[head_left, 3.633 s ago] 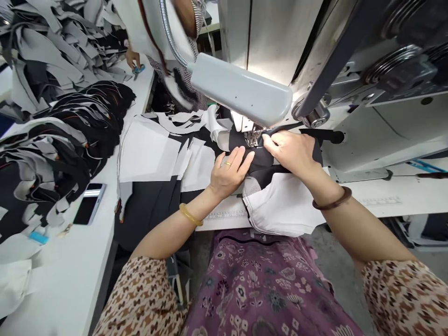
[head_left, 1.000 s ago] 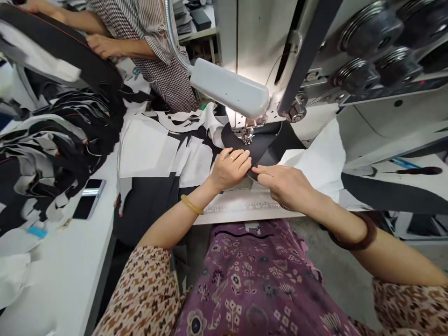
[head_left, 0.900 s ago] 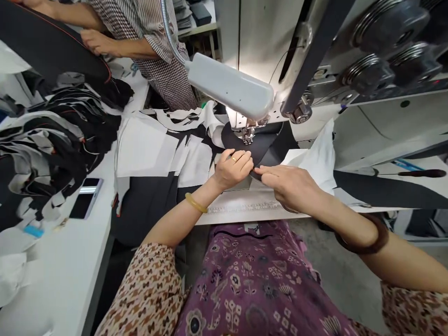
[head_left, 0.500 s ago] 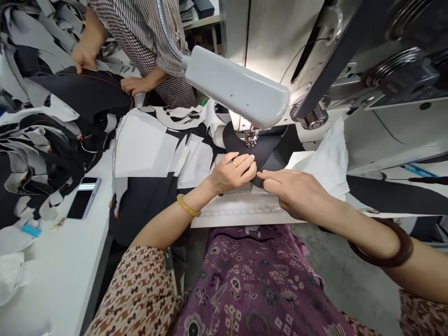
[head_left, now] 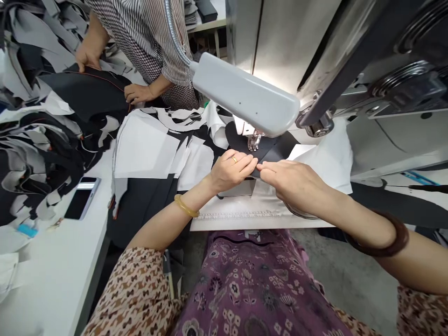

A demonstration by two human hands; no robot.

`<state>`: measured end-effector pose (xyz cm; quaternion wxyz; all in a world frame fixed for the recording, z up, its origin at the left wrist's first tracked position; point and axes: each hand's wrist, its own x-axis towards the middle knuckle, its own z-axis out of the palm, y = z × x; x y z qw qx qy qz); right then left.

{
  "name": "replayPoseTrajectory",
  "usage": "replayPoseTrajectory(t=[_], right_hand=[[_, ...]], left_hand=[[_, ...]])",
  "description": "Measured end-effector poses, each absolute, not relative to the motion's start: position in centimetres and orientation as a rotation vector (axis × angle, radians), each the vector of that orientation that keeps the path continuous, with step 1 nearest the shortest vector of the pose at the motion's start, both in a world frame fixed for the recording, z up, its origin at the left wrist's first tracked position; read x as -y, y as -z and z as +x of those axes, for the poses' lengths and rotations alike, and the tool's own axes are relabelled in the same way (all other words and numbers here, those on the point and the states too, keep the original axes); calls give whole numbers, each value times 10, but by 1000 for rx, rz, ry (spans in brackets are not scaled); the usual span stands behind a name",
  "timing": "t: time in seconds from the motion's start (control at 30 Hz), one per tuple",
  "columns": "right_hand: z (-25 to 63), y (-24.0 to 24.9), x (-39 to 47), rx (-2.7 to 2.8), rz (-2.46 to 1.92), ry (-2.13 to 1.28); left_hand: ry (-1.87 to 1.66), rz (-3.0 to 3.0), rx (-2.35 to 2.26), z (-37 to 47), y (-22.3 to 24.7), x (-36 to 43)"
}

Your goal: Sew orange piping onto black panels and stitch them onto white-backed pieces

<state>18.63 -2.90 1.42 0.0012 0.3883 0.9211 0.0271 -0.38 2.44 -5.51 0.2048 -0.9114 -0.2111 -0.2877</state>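
Both left hand (head_left: pixel 231 172) and right hand (head_left: pixel 292 182) grip black fabric (head_left: pixel 278 149) with fingers (head_left: pixel 247 164), its visible length slanting forward and rightward.

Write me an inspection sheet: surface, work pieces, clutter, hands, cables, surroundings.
Surface: white sewing table with a ruler scale near its front edge.
Work pieces: dark fabric under the presser foot.
Clutter: white pieces left of the work; phone on the side table.
Hands: left hand and right hand hold the dark fabric's near edge, fingertips close together.
Cables: nothing seen beyond the flexible lamp neck.
Surroundings: another person's hands on a red-edged dark piece.
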Motion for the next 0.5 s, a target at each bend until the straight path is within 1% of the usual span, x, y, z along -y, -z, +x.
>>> replayPoseTrajectory(t=[0.2,0.3,0.4,0.47,0.5], right_hand=[[185,-18,20,-2876,1235,-103],[182,-13,20,-2933,1235,-216],[182,-3,27,-3020,1241,-406],[186,3,35,-3027,1305,-517],[189,5,40,-2991,1385,-505]], left_hand=[[892,-2525,617,-2,51,-26],[921,-2491,590,-1,48,-25],[914,-2435,595,2,48,-23],[915,-2378,602,4,50,-22],[922,-2347,597,5,51,-22]])
